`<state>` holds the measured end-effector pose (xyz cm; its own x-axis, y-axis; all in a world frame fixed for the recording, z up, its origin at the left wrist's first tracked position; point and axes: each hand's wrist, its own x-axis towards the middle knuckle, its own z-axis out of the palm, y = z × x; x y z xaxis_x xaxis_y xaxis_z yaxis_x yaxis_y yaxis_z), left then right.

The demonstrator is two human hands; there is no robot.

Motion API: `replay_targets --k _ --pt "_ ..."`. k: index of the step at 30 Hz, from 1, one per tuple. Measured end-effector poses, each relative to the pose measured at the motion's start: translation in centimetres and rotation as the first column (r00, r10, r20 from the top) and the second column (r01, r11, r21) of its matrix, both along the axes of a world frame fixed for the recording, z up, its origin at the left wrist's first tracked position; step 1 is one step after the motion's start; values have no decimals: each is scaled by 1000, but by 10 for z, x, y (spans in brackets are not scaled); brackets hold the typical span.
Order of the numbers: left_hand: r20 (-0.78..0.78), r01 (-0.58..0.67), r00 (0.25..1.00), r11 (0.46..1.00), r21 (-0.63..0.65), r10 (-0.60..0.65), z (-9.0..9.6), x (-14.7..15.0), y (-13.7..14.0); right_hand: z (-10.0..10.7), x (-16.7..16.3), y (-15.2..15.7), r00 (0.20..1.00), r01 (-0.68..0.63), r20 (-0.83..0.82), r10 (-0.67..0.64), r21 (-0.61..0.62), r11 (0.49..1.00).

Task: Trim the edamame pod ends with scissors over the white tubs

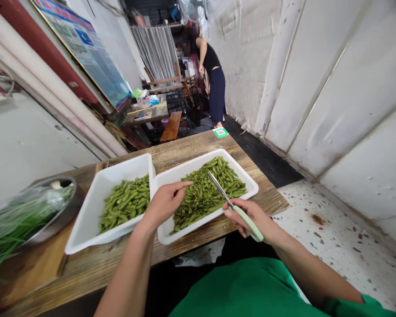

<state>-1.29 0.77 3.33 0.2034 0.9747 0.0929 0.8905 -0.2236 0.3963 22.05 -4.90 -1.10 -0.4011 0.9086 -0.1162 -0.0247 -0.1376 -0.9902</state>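
Observation:
My right hand [251, 215] is wrapped round the pale green handles of a pair of scissors [221, 187]. The metal blades look closed and point up over the right-hand white tray [163, 240]. Green soybean pods [204, 189] fill much of that tray. My left hand [167, 200] is above the tray's left part, its index finger stretched out over the pods and the other fingers partly bent. No pod shows plainly in it. To the left, a second white tray [86, 220] holds more soybean pods [125, 202]; its right edge meets the first tray.
Both trays rest on a wooden table [251, 169]. At the left, a metal bowl [49, 229] and plastic-wrapped green stalks [23, 220] lie by a wooden board [36, 273]. A QR-code card [221, 132] marks the far corner. Beyond, a person [214, 79] bends near tables.

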Motion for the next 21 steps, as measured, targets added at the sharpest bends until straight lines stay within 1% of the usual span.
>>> replay_targets --k 3,5,8,10,11,12,13,15,16,17,18,19,20,21 --pt "-53 -57 997 997 56 60 -3 -7 0 -2 0 1 1000 -8 -3 7 -11 1000" --pt "-48 -63 997 998 22 64 -10 -7 -3 -3 1 2 1000 -17 9 17 -11 1000" --pt "3 -58 998 996 -61 58 -20 -6 -7 -5 2 2 999 -22 30 22 -6 1000" --pt "48 -79 996 995 -55 82 -23 -11 -9 -6 2 2 999 -23 35 23 -10 1000" --pt "69 -111 991 994 -11 112 -22 -17 -10 -7 3 2 999 -25 35 25 -15 1000" --pt "80 -169 983 984 59 164 -20 -24 -11 -7 3 2 999 -26 33 27 -20 999" --pt "78 -246 968 959 144 237 -17 -32 -12 -7 3 2 999 -28 32 29 -24 999" --pt "24 -385 918 875 293 396 -10 -50 -13 -6 4 2 999 -34 23 35 -32 999" --pt "-26 -425 887 838 341 460 -7 -57 -13 -6 4 1 999 -39 19 40 -38 999" --pt "-82 -441 861 816 375 503 -5 -62 -13 -5 4 1 999 -42 18 43 -45 998" --pt "-140 -428 846 813 396 514 -3 -64 -13 -4 4 1 999 -47 20 48 -54 997" --pt "-192 -385 853 833 396 486 -3 -63 -11 -4 4 1 998 -50 22 51 -60 997" --pt "-241 -310 878 876 369 413 -5 -59 -8 -4 4 1 998 -53 24 55 -62 997" --pt "-282 -207 912 928 309 297 -8 -52 -4 -4 3 1 998 -61 25 62 -60 996"
